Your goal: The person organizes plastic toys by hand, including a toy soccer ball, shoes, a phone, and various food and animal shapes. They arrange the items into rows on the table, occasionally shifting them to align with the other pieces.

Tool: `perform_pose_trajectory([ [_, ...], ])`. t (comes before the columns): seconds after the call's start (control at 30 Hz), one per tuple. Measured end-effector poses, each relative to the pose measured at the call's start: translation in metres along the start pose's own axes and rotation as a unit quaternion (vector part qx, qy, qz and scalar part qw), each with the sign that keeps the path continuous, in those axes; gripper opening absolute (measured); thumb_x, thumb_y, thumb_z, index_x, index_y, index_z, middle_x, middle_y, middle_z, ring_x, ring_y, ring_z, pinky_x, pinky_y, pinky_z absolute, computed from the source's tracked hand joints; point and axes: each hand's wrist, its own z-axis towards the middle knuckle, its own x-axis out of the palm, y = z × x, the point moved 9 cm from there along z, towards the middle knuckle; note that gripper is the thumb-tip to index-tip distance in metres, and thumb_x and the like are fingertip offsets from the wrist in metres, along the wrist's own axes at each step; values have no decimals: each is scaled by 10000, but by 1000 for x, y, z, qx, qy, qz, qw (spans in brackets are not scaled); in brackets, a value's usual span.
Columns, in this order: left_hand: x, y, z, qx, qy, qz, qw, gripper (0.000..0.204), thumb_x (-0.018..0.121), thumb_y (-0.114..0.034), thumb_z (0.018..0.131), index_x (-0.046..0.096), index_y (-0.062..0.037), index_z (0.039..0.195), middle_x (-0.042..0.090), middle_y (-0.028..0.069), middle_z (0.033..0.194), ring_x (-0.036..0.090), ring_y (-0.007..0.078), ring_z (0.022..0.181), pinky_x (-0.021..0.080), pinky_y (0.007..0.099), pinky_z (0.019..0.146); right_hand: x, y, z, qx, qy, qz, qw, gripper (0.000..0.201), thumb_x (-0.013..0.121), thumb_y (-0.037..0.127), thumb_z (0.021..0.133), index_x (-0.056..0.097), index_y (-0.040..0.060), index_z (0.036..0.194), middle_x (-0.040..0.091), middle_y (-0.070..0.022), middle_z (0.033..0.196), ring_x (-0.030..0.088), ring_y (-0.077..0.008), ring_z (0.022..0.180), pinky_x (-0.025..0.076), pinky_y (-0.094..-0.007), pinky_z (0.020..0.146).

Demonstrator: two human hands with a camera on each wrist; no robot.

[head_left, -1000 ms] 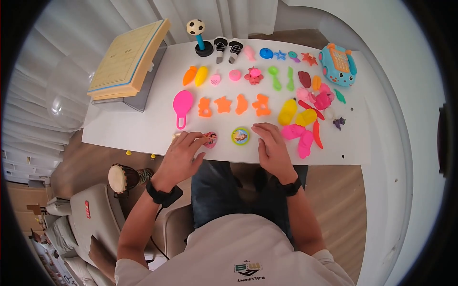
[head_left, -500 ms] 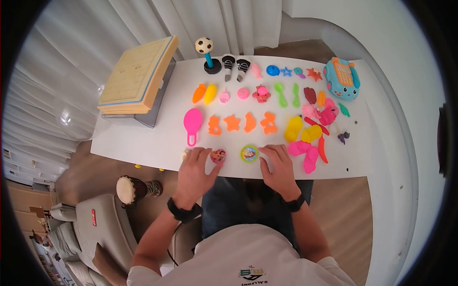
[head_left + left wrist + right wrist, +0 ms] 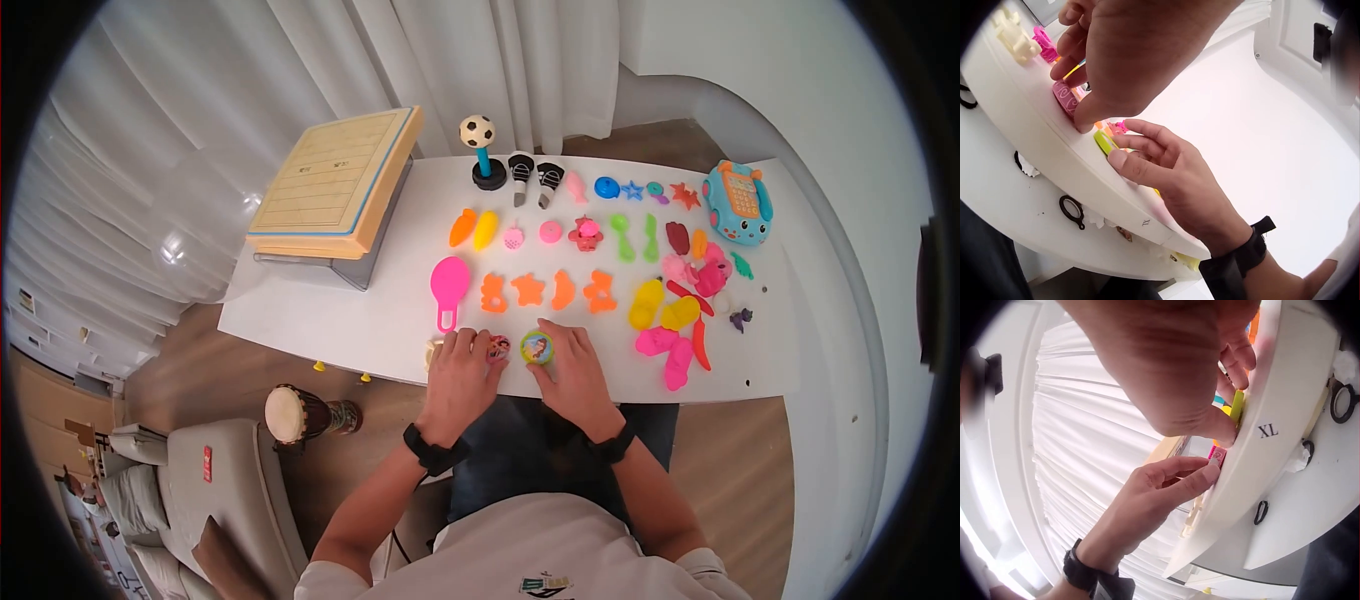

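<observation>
My left hand (image 3: 462,388) pinches a small pink heart-shaped case (image 3: 498,347) with a picture on top, between thumb and fingers, near the table's front edge. In the left wrist view, the patterned pink side of the case (image 3: 1066,98) shows between thumb and fingertips. Just to its right, my right hand (image 3: 578,385) holds a round lime-green case (image 3: 537,347), also with a picture on its face, thumb on the near side and fingers on the far side. The green case's rim (image 3: 1237,405) stands close to the pink one (image 3: 1217,455) in the right wrist view.
Beside the left hand lies a cream figure (image 3: 1016,37), partly covered in the head view. Farther back are a pink paddle (image 3: 451,282), orange shapes (image 3: 528,290), yellow slippers (image 3: 647,302), pink slippers (image 3: 677,358), a toy phone (image 3: 740,203) and a large box (image 3: 335,185).
The right hand has gone from beside the green case to gripping it. The left hand now grips the pink case, and the two cases are closer together. The head view has shifted.
</observation>
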Motion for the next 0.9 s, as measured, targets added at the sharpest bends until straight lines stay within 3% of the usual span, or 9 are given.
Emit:
perform_pose_trajectory([
  [0.07, -1, 2, 3, 8, 0, 2, 1000, 608, 862, -218, 850, 637, 13, 1366, 669, 171, 1242, 636, 368, 1097, 519, 469, 967, 3, 4, 3, -17, 20, 23, 999, 710, 815, 58, 838, 505, -30, 1471, 632, -204, 1339, 587, -405, 1189, 496, -477, 1052],
  [0.2, -11, 1, 8, 18, 2, -45, 999, 775, 870, -195, 830, 546, -3, 1508, 692, 166, 1282, 639, 361, 1090, 519, 463, 975, 5, 5, 6, -5, 51, 63, 997, 766, 804, 23, 836, 467, -25, 1522, 641, -188, 1395, 587, -396, 1216, 484, -469, 1101],
  [0.27, 1, 8, 8, 5, 59, -85, 995, 913, 881, -187, 814, 445, -7, 1596, 718, 149, 1259, 641, 356, 1103, 518, 468, 986, 4, 3, 5, 3, 46, 70, 996, 781, 803, 21, 837, 457, -24, 1535, 648, -184, 1405, 588, -391, 1220, 481, -465, 1113],
  [0.43, 10, 17, 10, 0, 50, -83, 995, 931, 894, -189, 811, 433, -10, 1600, 728, 133, 1231, 641, 356, 1105, 516, 471, 996, 11, -5, 4, 22, 56, 94, 994, 817, 848, 58, 828, 460, 14, 1545, 688, -141, 1375, 578, -373, 1255, 488, -465, 1106],
  [0.6, -39, 20, -4, 2, -22, -68, 997, 982, 938, -232, 783, 439, -6, 1598, 671, 147, 1314, 607, 352, 1200, 485, 455, 1046, 11, -6, 1, 24, 42, 88, 995, 838, 890, 109, 814, 475, 20, 1536, 695, -138, 1342, 578, -364, 1248, 497, -462, 1090],
  [0.67, -63, 42, -17, -34, -76, -55, 995, 995, 972, -173, 731, 462, -30, 1573, 655, 125, 1393, 614, 338, 1148, 510, 451, 1013, 8, -6, 2, 31, 33, 92, 995, 848, 906, 127, 807, 481, 24, 1533, 695, -136, 1332, 579, -362, 1243, 500, -461, 1085],
  [0.73, -66, 71, -31, -73, -60, -63, 994, 981, 973, -175, 740, 464, -36, 1567, 639, 138, 1381, 596, 345, 1220, 477, 471, 1082, 3, 2, 6, 0, 16, 78, 997, 856, 922, 147, 798, 491, 29, 1528, 692, -133, 1327, 578, -361, 1256, 508, -460, 1075],
  [0.83, -52, 110, -52, -161, -19, -121, 979, 1003, 962, -169, 765, 419, -55, 1600, 635, 124, 1430, 601, 306, 1277, 565, 445, 967, 11, 15, 18, -31, 48, 80, 995, 823, 898, 160, 821, 490, 13, 1520, 663, -159, 1350, 560, -371, 1289, 485, -461, 1089],
  [0.9, -36, 121, -61, -177, -17, -150, 973, 1021, 965, -175, 768, 402, -60, 1612, 627, 126, 1451, 597, 304, 1301, 571, 444, 959, 20, 25, 28, -42, 64, 66, 995, 834, 900, 175, 822, 484, 18, 1527, 658, -163, 1357, 550, -371, 1307, 471, -471, 1103],
])
